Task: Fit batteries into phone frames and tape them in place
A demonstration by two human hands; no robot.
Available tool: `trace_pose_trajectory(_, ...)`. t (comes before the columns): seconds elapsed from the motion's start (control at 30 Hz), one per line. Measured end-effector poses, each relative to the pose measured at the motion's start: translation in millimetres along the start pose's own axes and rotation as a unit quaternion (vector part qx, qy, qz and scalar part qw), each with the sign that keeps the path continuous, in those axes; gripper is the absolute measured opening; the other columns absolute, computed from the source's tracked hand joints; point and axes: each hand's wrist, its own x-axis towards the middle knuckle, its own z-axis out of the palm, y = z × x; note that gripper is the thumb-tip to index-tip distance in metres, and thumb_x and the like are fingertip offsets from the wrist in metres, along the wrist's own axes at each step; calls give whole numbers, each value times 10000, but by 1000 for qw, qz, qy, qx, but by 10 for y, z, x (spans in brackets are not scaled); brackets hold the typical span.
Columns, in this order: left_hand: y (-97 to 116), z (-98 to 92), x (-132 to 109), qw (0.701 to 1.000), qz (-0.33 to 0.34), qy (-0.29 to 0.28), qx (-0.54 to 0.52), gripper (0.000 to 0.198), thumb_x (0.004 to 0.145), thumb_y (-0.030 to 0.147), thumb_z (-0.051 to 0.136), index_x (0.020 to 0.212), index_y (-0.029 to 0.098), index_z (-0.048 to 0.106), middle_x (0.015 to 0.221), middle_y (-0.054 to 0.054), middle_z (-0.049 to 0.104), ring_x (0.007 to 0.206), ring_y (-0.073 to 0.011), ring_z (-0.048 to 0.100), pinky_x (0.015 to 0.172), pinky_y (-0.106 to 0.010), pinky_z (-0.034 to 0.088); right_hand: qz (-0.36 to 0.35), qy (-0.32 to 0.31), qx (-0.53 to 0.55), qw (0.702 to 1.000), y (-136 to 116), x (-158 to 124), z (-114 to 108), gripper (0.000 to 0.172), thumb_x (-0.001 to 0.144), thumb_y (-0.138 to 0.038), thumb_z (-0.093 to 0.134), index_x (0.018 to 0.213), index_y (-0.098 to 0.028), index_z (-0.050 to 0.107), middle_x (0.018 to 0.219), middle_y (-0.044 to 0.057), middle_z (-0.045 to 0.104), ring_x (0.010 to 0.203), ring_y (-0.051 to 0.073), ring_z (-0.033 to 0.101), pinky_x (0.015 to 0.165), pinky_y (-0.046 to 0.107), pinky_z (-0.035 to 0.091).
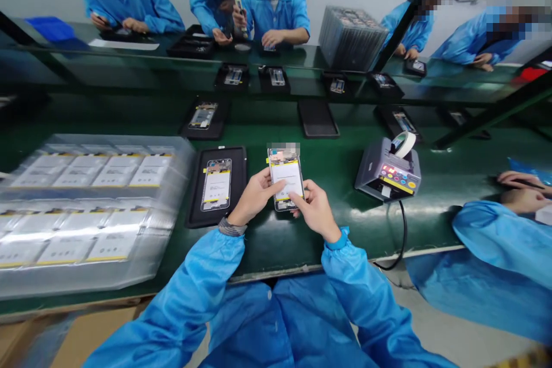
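Observation:
An opened phone [285, 171] with a white battery inside is held up over the green bench, its screws and circuit parts showing at the top. My left hand [257, 195] grips its left edge, thumb lying on the battery. My right hand [316, 207] holds the lower right edge, with the thumb on the battery's lower part and other fingers partly hidden underneath. Just left of my hands, a second opened phone [217, 184] with a white battery lies in a black tray [196, 195].
Clear plastic trays [168, 241] of white batteries fill the left side. A tape dispenser [388, 169] with a cable stands at right. Behind are a bare black tray [318, 119] and phones in trays [203, 115]. A person's hand [524, 198] rests at far right; several people work opposite.

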Motion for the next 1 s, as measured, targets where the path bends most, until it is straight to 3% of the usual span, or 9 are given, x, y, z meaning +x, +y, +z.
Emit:
trace_pose_trajectory(0.3,220,-268,232,994,-10,51,91,702,656,525,939,1173,113,701,1114,-157,772,883,-278,748,807,-383,611,-28,-32,41,998,131,570,202,584,760,-769,694,867,-234,487,594,-46,661,416,123,585,358,199,451)
trace_pose_trajectory(0.47,357,-190,631,987,-43,4,155,632,658,526,929,1102,121,734,1025,-146,778,776,-248,721,693,-336,583,-50,-17,107,993,167,748,91,603,751,-735,723,992,-230,498,622,-43,672,462,137,613,443,225,498)
trace_pose_trajectory(0.53,370,-137,929,981,-64,-7,183,633,657,537,920,1097,121,737,994,-141,776,775,-249,717,669,-325,572,-59,39,123,990,215,816,8,594,799,-743,657,1041,-224,497,609,-38,662,442,137,589,426,217,447)
trace_pose_trajectory(0.67,353,43,1800,953,-114,45,278,558,680,520,915,1007,108,729,899,-122,764,798,-234,711,687,-300,560,-55,177,62,981,407,942,-104,428,929,-650,495,969,-225,519,523,-59,566,406,136,498,434,229,367)
trace_pose_trajectory(0.83,269,401,2923,913,-145,86,371,341,905,430,775,928,101,687,810,-72,710,732,-169,674,688,-285,554,-122,160,-134,970,627,990,-84,250,964,-399,474,790,-240,559,562,-22,559,540,174,541,549,265,352)
trace_pose_trajectory(0.9,190,519,3226,895,-154,88,410,290,979,398,695,967,108,679,866,-50,700,749,-152,670,722,-303,579,-134,153,-182,962,656,981,-65,217,954,-337,481,782,-241,570,579,-20,562,539,176,522,564,282,322)
trace_pose_trajectory(1.0,61,577,3489,867,-154,81,467,259,984,368,691,981,109,685,935,-55,706,826,-168,688,793,-349,598,-135,151,-205,958,649,959,-55,205,950,-293,481,780,-240,582,570,-24,544,539,178,520,578,289,305)
